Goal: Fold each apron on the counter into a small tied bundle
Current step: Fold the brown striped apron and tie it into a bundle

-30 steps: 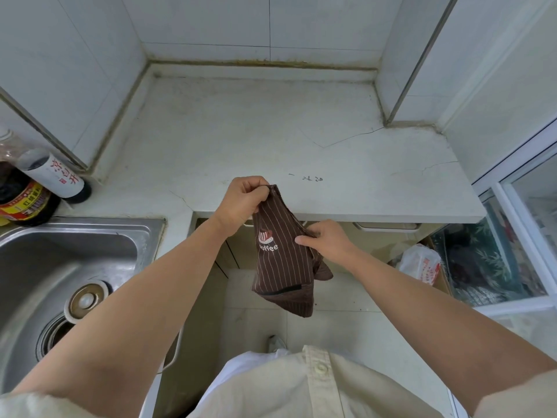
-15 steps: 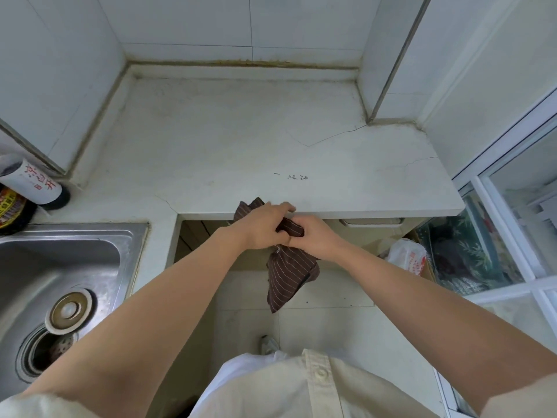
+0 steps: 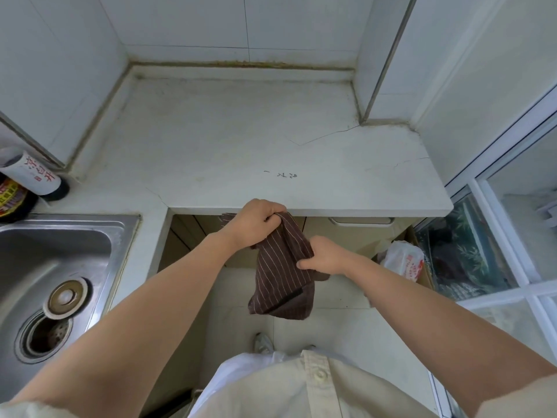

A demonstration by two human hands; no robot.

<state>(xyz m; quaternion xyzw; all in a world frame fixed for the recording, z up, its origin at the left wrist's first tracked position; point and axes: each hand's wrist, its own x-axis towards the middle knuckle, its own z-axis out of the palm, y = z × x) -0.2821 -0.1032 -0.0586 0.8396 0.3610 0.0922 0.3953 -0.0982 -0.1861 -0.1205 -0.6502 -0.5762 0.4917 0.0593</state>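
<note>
The apron point(image 3: 278, 282) hangs in the air just off the counter point(image 3: 211, 152) edge, not on it. The left hand point(image 3: 254, 226) fists its top so the cloth drops straight; the right hand point(image 3: 325, 259) pinches the side lower down, likely gathering it for another fold

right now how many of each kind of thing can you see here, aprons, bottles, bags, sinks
aprons: 1, the brown striped apron, gripped by the left hand and the right hand
bottles: 2, the white-label bottle and the dark bottle
bags: 1, the plastic bag
sinks: 1, the sink
total: 5
</note>
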